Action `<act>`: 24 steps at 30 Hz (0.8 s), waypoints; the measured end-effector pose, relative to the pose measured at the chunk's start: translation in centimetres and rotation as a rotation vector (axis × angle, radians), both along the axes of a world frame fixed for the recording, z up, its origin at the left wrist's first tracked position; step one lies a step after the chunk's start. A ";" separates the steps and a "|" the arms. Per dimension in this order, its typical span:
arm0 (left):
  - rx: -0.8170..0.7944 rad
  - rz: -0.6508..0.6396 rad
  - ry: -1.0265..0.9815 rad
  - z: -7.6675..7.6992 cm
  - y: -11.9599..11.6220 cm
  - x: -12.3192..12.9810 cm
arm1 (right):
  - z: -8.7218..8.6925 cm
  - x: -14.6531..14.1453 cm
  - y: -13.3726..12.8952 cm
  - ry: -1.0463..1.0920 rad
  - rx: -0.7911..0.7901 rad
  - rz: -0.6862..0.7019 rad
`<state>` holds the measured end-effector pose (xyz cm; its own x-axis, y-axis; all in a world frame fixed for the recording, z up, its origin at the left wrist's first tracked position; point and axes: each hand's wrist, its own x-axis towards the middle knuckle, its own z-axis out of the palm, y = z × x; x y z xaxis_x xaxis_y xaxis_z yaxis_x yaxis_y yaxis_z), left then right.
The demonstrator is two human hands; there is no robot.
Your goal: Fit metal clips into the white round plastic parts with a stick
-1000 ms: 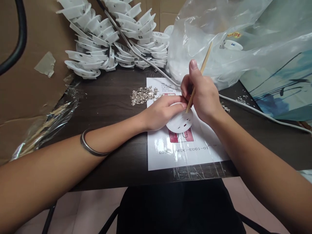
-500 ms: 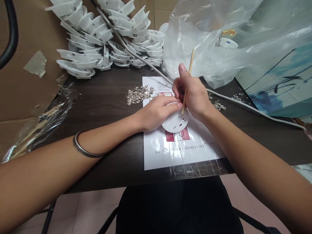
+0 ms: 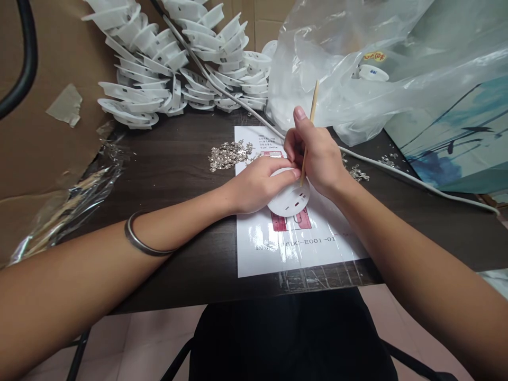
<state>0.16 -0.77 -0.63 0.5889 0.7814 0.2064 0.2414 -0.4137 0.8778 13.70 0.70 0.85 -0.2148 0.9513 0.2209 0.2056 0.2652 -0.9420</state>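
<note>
A round white plastic piece (image 3: 288, 203) with small slots lies tilted over a printed sheet (image 3: 254, 259) on the dark table. My left hand (image 3: 260, 182) grips its far left edge, thumb on top and fingers behind. In my right hand (image 3: 319, 153) is a thin wooden stick (image 3: 314, 103), held upright between curled fingers with the thumb raised. The stick's lower end is by the right edge of the white piece. What the right fingertips touch behind the piece is hidden.
Small metal parts (image 3: 230, 155) are heaped left of the sheet, with more metal parts (image 3: 358, 172) beyond my right wrist. Stacked white plastic pieces (image 3: 135, 92) stand at the back left. A clear plastic bag (image 3: 317, 69) and a white cable (image 3: 405, 173) lie behind my hands.
The view has shifted slightly. Both hands keep their grips on the white piece and the stick, and the piece appears slightly turned.
</note>
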 end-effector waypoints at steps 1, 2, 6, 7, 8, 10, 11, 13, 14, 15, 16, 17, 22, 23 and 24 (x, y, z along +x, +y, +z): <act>-0.008 -0.001 0.001 0.0 0.0 0.0 | 0.0 0.0 -0.1 0.010 0.003 0.006; -0.015 -0.003 0.001 0.0 0.0 0.0 | 0.1 0.0 -0.1 0.020 0.007 0.014; -0.030 -0.019 -0.013 0.1 0.0 -0.1 | 0.2 0.0 -0.4 0.015 0.029 0.019; -0.028 -0.023 -0.017 0.1 0.0 -0.1 | 0.2 0.0 -0.5 0.000 0.045 0.012; -0.025 -0.027 -0.017 0.1 0.0 -0.2 | 0.2 0.0 -0.5 -0.021 0.063 0.006; -0.019 -0.032 -0.007 0.1 -0.1 -0.2 | 0.3 0.0 -0.7 -0.076 0.105 -0.008; -0.017 -0.037 0.000 0.1 -0.1 -0.2 | 0.3 0.1 -0.8 -0.111 0.125 -0.012; -0.016 -0.045 0.009 0.1 -0.1 -0.1 | 0.5 0.2 -1.2 -0.183 0.178 -0.015; -0.014 -0.044 0.007 0.1 -0.2 0.0 | 0.7 0.2 -1.4 -0.221 0.206 -0.014; -0.012 -0.040 0.003 0.0 -0.2 0.0 | 0.8 0.2 -1.6 -0.259 0.234 -0.010; -0.008 -0.037 -0.002 0.0 -0.2 0.1 | 1.0 0.3 -1.8 -0.289 0.256 -0.002; 0.000 -0.035 -0.009 -0.1 -0.2 0.1 | 1.1 0.3 -2.0 -0.310 0.273 0.002; 0.029 -0.053 0.016 -0.3 -0.2 0.3 | 1.2 0.1 -2.0 -0.309 0.279 0.026; 0.029 -0.049 0.035 -0.2 -0.2 0.3 | 1.0 0.1 -1.9 -0.291 0.256 0.026; 0.029 -0.042 0.051 -0.2 -0.2 0.2 | 0.9 0.1 -1.7 -0.272 0.227 0.022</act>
